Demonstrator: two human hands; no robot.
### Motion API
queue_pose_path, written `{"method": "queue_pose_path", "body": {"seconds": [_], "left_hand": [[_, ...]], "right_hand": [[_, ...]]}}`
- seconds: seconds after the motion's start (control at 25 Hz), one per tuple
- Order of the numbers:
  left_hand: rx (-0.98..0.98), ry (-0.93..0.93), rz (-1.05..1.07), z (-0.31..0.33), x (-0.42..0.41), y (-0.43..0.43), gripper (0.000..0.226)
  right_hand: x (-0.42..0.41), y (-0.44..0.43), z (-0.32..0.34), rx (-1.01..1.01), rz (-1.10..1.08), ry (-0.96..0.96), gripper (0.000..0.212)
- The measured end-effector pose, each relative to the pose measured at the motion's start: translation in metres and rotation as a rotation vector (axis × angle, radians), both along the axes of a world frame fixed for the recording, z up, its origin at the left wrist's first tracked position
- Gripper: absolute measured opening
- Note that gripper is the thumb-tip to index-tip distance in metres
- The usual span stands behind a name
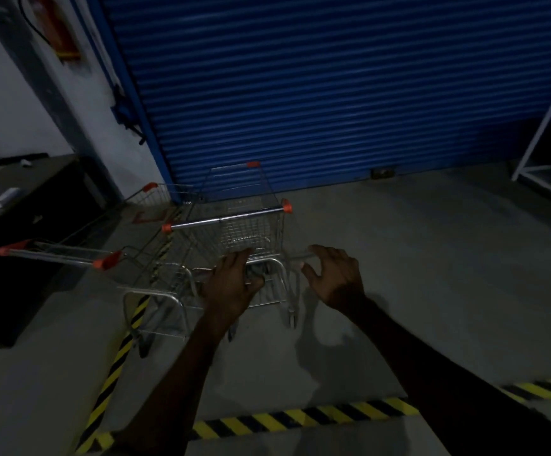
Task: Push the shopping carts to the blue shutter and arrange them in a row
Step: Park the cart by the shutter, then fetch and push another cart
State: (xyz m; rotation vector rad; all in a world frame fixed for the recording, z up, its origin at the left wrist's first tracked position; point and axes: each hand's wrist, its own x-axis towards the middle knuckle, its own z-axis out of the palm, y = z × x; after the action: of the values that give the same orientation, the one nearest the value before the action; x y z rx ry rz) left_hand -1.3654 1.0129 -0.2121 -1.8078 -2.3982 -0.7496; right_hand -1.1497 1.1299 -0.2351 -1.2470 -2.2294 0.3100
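Observation:
The blue shutter (333,93) fills the wall ahead. Two wire shopping carts with orange-capped handles stand in front of its left end. The nearer cart (244,205) points at the shutter, its handle bar crossing above my hands. The other cart (70,255) stands to its left, close alongside. My left hand (231,284) reaches low behind the nearer cart, fingers and thumb curled round a grey part of its lower frame. My right hand (336,274) hovers beside a thin blurred bar of that cart, fingers spread and holding nothing. The scene is dim.
A dark cabinet (21,232) stands at the left, close to the left cart. A white metal rack (543,139) stands at the right by the shutter. Yellow-black hazard tape (300,419) runs across the grey floor. A fire extinguisher (53,28) hangs on the left wall.

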Motion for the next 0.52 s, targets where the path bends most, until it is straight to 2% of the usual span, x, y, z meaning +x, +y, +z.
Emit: {"method": "queue_pose_path", "body": {"seconds": [0.24,0.36,0.52], "left_hand": [[0.108,-0.051,-0.11,0.011,0.019,-0.015,0.069],[0.188,-0.055,-0.208,0.025,0.036,-0.021,0.07],[0.236,-0.008,-0.35,0.053,0.075,-0.022,0.072]], "right_hand": [[0.043,-0.048,0.001,0.098,-0.149,0.034,0.051],[0.063,-0.078,0.02,0.197,-0.206,-0.014,0.05],[0.097,-0.115,0.052,0.191,-0.278,-0.064,0.052]]}}
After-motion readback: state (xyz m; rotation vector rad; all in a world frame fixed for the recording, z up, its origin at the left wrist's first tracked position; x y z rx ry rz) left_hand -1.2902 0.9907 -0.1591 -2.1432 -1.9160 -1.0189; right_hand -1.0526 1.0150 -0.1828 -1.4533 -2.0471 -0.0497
